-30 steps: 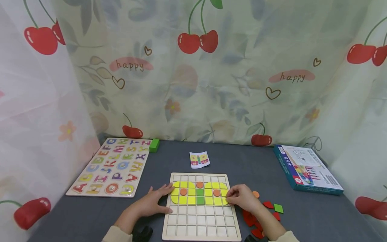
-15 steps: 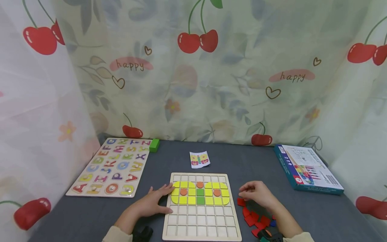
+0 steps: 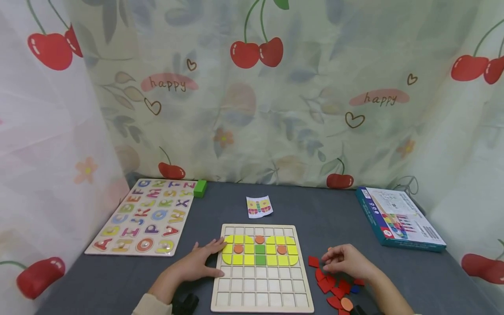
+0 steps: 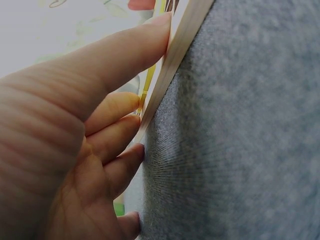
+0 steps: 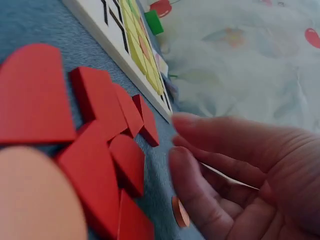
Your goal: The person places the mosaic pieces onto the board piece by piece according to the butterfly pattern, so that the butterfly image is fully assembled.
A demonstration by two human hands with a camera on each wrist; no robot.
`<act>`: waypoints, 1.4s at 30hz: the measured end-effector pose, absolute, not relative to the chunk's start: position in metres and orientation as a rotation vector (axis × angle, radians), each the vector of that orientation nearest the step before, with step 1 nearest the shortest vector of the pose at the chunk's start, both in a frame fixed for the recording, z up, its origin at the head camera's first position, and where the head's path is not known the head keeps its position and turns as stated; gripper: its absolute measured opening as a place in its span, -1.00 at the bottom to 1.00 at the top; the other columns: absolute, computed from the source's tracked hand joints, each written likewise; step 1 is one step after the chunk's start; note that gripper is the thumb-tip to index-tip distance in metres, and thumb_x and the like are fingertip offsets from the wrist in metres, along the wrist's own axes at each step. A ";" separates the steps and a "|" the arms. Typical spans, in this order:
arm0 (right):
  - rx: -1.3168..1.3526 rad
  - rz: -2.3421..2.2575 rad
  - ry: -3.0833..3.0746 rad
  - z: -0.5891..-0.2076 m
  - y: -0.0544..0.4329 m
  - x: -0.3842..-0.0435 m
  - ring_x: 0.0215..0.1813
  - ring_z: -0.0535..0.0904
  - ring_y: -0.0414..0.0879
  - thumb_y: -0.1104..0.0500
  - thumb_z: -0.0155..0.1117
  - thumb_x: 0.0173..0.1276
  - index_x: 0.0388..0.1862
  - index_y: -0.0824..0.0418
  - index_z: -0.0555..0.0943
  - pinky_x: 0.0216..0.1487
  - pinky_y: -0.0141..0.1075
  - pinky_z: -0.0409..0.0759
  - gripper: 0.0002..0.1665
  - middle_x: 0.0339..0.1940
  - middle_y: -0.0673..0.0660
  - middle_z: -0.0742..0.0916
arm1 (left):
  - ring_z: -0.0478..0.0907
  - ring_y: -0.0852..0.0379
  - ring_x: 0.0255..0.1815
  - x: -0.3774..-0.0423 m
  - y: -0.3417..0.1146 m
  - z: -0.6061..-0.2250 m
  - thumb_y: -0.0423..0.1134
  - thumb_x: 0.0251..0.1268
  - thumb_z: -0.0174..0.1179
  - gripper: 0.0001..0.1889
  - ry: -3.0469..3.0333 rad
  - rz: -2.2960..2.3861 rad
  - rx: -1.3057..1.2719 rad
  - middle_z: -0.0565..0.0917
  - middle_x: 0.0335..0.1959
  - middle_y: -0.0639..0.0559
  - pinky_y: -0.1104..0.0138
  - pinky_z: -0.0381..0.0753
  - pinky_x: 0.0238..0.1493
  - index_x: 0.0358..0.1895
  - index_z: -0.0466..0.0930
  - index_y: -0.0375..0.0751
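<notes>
My left hand rests on the left rim of a wooden grid board, fingers spread and thumb on the edge. In the left wrist view the thumb and fingertips touch the board's side. Yellow tiles, green squares and orange discs fill part of its upper rows. My right hand hovers over loose red pieces right of the board. In the right wrist view its thumb and fingers are loosely bent, with nothing seen between them. Red pieces lie close by, some square, some with a rounded end.
A small card with a coloured butterfly-like pattern lies behind the board. An alphabet puzzle board is at the left, a green block by its corner. A flat box lies at the right. A patterned curtain hangs around the table.
My right hand has moved off the board's right edge, where it touched a yellow corner tile, to above the loose red pieces. The left hand has stayed in place.
</notes>
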State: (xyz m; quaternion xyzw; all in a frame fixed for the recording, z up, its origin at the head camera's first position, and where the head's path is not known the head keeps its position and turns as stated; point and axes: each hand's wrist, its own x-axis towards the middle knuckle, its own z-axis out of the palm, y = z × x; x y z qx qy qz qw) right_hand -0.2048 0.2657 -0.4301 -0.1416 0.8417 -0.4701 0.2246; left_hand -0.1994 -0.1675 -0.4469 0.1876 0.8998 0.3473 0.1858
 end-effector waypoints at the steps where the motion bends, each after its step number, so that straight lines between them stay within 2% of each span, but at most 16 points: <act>1: -0.411 -1.288 2.301 -0.430 0.267 -0.203 -0.39 0.62 -0.23 0.15 0.36 0.18 -0.11 0.50 0.60 -0.30 -0.40 0.64 -0.55 -0.36 0.09 0.75 | -0.06 -0.15 0.51 -0.200 -0.168 -0.447 0.06 0.00 0.35 -0.13 2.532 0.978 0.529 0.14 0.47 -0.04 -0.30 -0.38 0.36 0.41 0.20 -0.10; 7: -0.439 -1.238 2.254 -0.433 0.275 -0.194 -0.48 0.52 -0.29 0.18 0.38 0.15 -0.12 0.49 0.59 -0.43 -0.47 0.54 -0.57 -0.40 0.03 0.68 | -0.07 -0.16 0.51 -0.200 -0.168 -0.447 0.06 0.00 0.35 -0.13 2.526 0.981 0.534 0.14 0.48 -0.05 -0.30 -0.38 0.35 0.41 0.19 -0.10; 16: -0.480 -1.212 2.215 -0.436 0.271 -0.194 -0.50 0.44 -0.27 0.18 0.37 0.15 -0.12 0.41 0.58 -0.49 -0.47 0.44 -0.61 -0.48 0.01 0.60 | -0.06 -0.15 0.51 -0.199 -0.168 -0.448 0.06 0.00 0.35 -0.13 2.535 0.981 0.528 0.14 0.48 -0.03 -0.29 -0.38 0.36 0.41 0.19 -0.09; 26: -0.465 -1.165 2.281 -0.433 0.270 -0.193 -0.50 0.44 -0.25 0.16 0.42 0.10 -0.20 0.40 0.57 -0.49 -0.47 0.44 -0.61 -0.46 0.03 0.57 | -0.07 -0.13 0.52 -0.200 -0.167 -0.447 0.07 0.00 0.35 -0.13 2.531 0.963 0.503 0.14 0.48 -0.02 -0.28 -0.38 0.37 0.41 0.19 -0.07; 32: -0.448 -1.157 2.296 -0.434 0.269 -0.193 -0.52 0.43 -0.24 0.16 0.42 0.11 -0.24 0.38 0.57 -0.51 -0.46 0.42 -0.65 -0.52 0.01 0.56 | -0.06 -0.14 0.51 -0.199 -0.168 -0.447 0.06 0.00 0.35 -0.13 2.537 0.962 0.506 0.15 0.47 -0.03 -0.28 -0.38 0.37 0.41 0.20 -0.09; 38: -0.497 -1.164 2.281 -0.436 0.268 -0.196 -0.51 0.41 -0.24 0.17 0.38 0.15 -0.23 0.37 0.51 -0.50 -0.47 0.40 -0.66 -0.47 0.02 0.53 | -0.06 -0.15 0.51 -0.199 -0.168 -0.448 0.05 0.00 0.36 -0.13 2.531 0.971 0.515 0.15 0.47 -0.04 -0.29 -0.38 0.36 0.41 0.20 -0.10; 42: -0.503 -1.180 2.325 -0.436 0.266 -0.198 -0.45 0.43 -0.22 0.18 0.33 0.20 -0.15 0.39 0.56 -0.46 -0.45 0.44 -0.67 -0.41 0.04 0.56 | -0.06 -0.14 0.51 -0.200 -0.168 -0.448 0.06 0.00 0.35 -0.13 2.532 0.965 0.519 0.15 0.47 -0.03 -0.28 -0.38 0.37 0.41 0.20 -0.09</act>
